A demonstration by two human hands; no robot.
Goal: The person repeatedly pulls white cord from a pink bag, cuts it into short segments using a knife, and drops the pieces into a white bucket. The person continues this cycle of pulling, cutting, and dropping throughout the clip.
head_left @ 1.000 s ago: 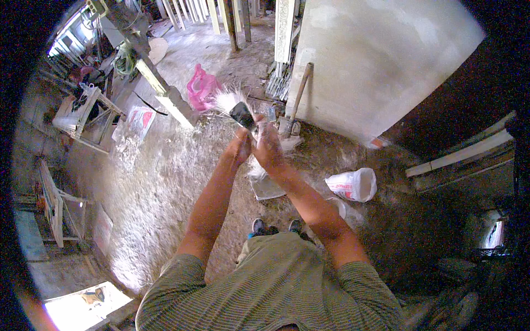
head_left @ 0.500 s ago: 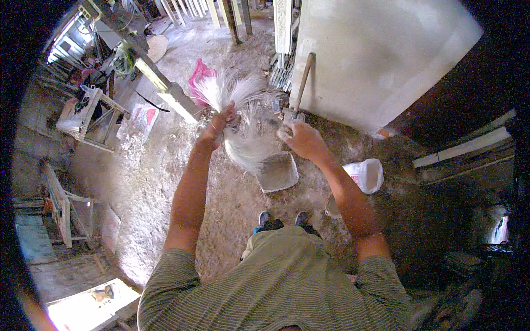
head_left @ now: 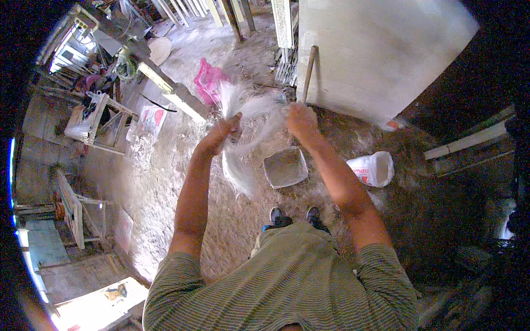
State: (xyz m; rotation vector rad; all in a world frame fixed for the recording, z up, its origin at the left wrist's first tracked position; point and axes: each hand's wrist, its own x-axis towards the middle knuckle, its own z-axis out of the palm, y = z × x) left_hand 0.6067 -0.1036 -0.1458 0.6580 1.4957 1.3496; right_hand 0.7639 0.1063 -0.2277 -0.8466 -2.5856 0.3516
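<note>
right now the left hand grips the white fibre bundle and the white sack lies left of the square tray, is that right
Not quite: the white sack lies right of the square tray, as the head view shows. The left hand does grip the white fibre bundle.

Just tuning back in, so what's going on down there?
The person's left hand grips a bundle of white fibres, which spreads out on both sides of it. Blurred strands arc toward the right hand; whether it grips them is unclear. On the floor are a square container, a pink bag and a white sack.
</note>
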